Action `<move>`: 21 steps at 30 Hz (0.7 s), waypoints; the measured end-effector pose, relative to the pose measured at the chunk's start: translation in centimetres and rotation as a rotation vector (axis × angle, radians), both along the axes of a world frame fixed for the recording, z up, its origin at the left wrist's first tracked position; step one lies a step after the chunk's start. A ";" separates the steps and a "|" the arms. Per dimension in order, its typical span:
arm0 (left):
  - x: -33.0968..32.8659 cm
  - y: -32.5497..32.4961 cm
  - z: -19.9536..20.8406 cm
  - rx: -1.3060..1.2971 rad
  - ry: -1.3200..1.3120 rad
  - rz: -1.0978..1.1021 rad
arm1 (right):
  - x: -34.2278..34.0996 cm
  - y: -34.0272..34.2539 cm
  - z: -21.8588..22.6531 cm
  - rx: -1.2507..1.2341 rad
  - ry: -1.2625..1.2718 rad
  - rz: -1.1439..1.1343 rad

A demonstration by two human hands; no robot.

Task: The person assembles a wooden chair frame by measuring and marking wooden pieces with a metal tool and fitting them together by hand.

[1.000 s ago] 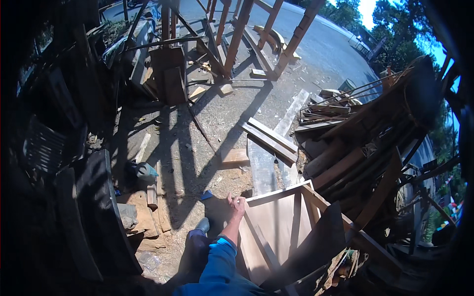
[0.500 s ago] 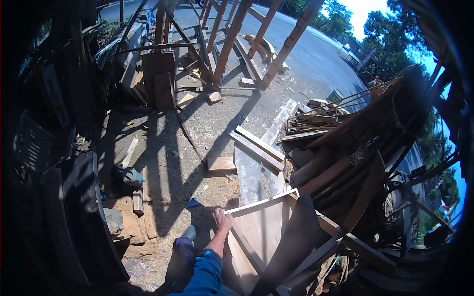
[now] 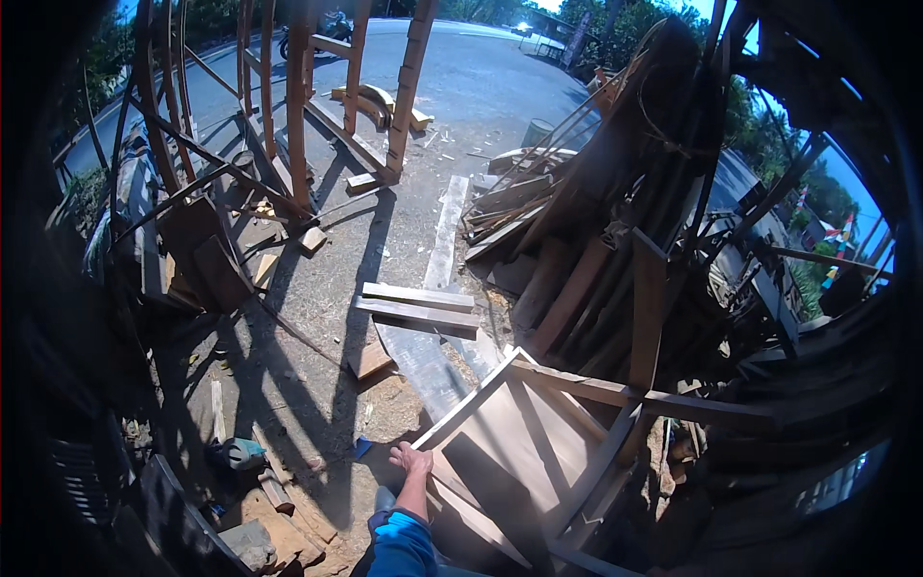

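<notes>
A shallow framed wooden panel (image 3: 538,438), pale plywood with a raised rim, stands tilted in front of me. My left hand (image 3: 413,460) is at its left corner, fingers curled over the rim; a blue sleeve covers that forearm. No part of my right hand shows. Brown wooden bars (image 3: 586,385) cross at the panel's far right side, and shadow falls over its face. Just past the far rim, two planed timber pieces (image 3: 418,306) lie side by side on a grey board (image 3: 413,361). A short wooden block (image 3: 369,360) lies left of that board.
On the ground at left is a green-grey power tool (image 3: 238,453) near wood offcuts (image 3: 276,490). A tall wooden frame (image 3: 300,115) stands at far left. Stacked planks and poles (image 3: 567,279) lean at right. A small blue scrap (image 3: 362,447) lies near my hand. Beyond runs a paved road (image 3: 471,58).
My view has swung to the right, so the surroundings appear further left. The panel's rim is now more slanted, and more of its face and the crossing bars show. My left hand stays at its corner.
</notes>
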State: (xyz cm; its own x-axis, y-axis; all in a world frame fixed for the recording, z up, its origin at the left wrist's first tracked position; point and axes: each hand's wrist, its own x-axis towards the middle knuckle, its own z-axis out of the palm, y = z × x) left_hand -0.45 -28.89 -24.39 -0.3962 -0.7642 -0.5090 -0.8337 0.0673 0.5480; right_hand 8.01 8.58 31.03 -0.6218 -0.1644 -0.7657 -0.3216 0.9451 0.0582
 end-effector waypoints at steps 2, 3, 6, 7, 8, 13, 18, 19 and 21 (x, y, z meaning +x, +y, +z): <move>0.9 -0.7 -2.8 -0.096 -0.053 -0.073 | -0.1 -0.5 0.3 0.031 -0.016 -0.019; 0.3 0.0 0.0 -0.131 -0.056 -0.127 | 0.3 -0.3 0.0 0.096 -0.016 -0.050; 1.1 0.6 3.1 -0.149 -0.024 -0.046 | 0.8 4.4 -0.6 0.104 -0.034 -0.097; 1.8 0.6 1.9 -0.150 -0.021 -0.080 | 0.8 6.4 -0.7 0.108 -0.046 -0.095; 1.9 1.1 0.8 -0.146 -0.070 -0.144 | -0.7 8.2 -1.2 0.118 -0.132 -0.116; -1.1 -0.2 3.7 -0.035 0.103 -0.113 | 1.4 6.5 0.7 0.209 -0.131 -0.149; -4.8 0.5 1.7 -0.178 -0.016 -0.102 | 0.5 6.4 0.6 0.158 -0.089 -0.148; -4.9 0.1 1.0 -0.158 -0.016 -0.118 | 0.3 6.6 0.8 0.072 -0.063 -0.161; -5.2 0.3 1.9 -0.091 -0.064 -0.104 | -1.8 5.6 2.1 0.064 -0.133 -0.273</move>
